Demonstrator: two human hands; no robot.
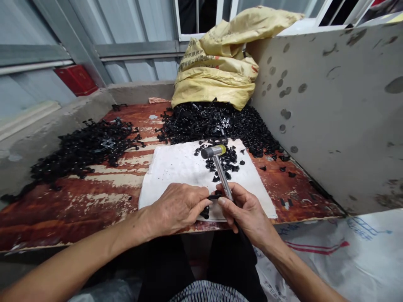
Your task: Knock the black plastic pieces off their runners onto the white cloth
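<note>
My right hand [248,212] grips the metal shaft of a small hammer [220,165], whose grey head with a yellow cap points away over a white cloth pad [176,167]. My left hand [176,207] pinches a small black plastic part [214,196] at the pad's near edge, right against the hammer shaft and my right thumb. More small black parts [228,161] lie loose on the pad around the hammer head.
A worn red wooden board [94,193] carries a heap of black sprue pieces [88,147] at left and a larger black heap [220,121] at the back. A yellow sack [220,63] slumps behind it. A grey stained panel [330,109] walls the right side.
</note>
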